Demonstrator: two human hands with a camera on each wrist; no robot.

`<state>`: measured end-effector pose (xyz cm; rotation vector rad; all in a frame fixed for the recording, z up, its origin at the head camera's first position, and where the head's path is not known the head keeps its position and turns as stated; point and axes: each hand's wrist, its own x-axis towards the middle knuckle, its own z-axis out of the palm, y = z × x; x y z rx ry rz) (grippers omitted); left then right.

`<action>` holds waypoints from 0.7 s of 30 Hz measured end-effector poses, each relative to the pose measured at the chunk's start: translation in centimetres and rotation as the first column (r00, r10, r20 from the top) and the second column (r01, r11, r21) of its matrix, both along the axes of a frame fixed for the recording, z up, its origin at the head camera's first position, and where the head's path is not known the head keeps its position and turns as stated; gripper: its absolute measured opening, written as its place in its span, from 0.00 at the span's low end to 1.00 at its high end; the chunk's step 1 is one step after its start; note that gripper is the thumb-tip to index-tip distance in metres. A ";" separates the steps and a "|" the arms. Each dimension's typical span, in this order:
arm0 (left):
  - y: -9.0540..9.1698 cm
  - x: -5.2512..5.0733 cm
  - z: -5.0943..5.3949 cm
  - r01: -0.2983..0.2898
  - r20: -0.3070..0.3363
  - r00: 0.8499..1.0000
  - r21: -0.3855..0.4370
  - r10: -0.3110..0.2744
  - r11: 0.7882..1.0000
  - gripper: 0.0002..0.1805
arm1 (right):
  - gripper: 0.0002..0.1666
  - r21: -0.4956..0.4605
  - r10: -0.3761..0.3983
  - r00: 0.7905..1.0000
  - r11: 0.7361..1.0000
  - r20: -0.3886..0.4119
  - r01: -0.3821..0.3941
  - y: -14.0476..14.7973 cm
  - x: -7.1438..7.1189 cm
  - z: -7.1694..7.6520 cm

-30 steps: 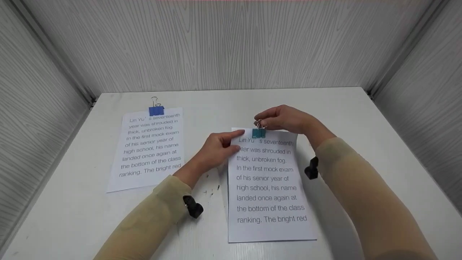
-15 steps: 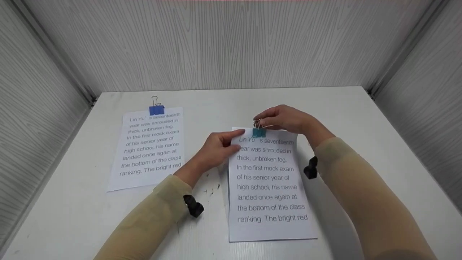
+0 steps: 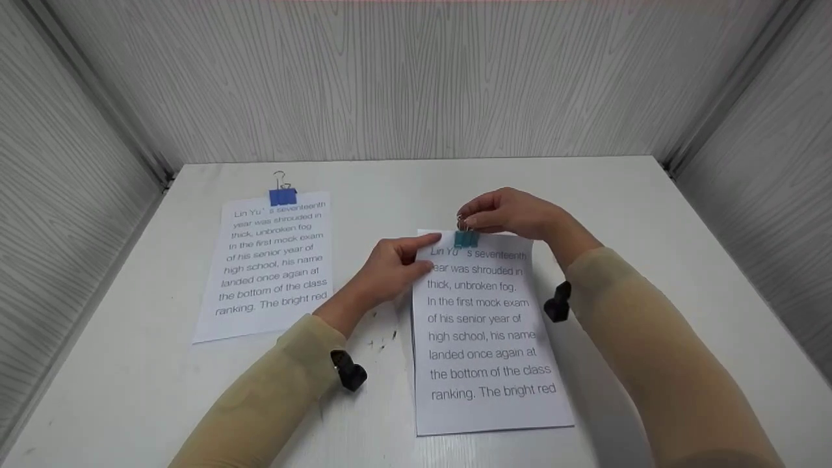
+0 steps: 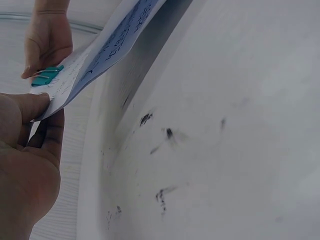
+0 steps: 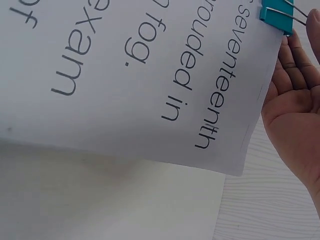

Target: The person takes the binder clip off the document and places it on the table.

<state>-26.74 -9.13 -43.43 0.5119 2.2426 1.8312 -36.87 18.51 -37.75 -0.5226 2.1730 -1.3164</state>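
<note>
A printed sheaf of paper [image 3: 484,338] lies in front of me, its top edge raised off the table. A teal binder clip [image 3: 466,239] sits on the middle of that top edge. My left hand [image 3: 396,266] pinches the sheaf's upper left corner, thumb on the print and fingers behind, as the left wrist view shows at the left hand [image 4: 27,150]. My right hand [image 3: 510,213] holds the teal clip by its wire handles. In the right wrist view the clip [image 5: 277,16] bites the paper edge, and the right hand [image 5: 295,95] is partly cut off.
Another printed sheet [image 3: 266,273] lies to the left, with a blue binder clip [image 3: 283,196] on its top edge. Dark marks [image 4: 169,135] spot the white table [image 3: 370,422]. Wood-grain panels [image 3: 416,78] stand behind and at both sides.
The sheaf's lower end has shifted slightly to the right. Both hands keep their grips in nearly the same places, and the teal clip stays on the top edge.
</note>
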 end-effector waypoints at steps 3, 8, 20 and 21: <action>-0.1 0.0 0.0 -0.005 0.005 1.000 -0.001 0.005 1.000 0.28 | 0.22 0.027 0.001 1.000 1.000 -0.028 0.000 -0.1 0.1 0.2; -0.2 0.0 -0.1 -0.008 0.016 1.000 0.004 0.007 1.000 0.29 | 0.22 0.041 0.009 0.998 0.999 -0.056 -0.006 -0.3 0.3 0.6; -0.3 0.2 -0.5 -0.017 0.024 1.000 -0.035 0.018 0.999 0.29 | 0.24 0.038 -0.058 0.991 0.997 -0.118 0.063 -0.1 0.1 1.2; -0.3 0.2 -0.5 -0.018 0.023 1.000 -0.034 0.019 0.999 0.29 | 0.24 0.040 -0.064 0.990 0.997 -0.125 0.069 0.1 0.1 1.3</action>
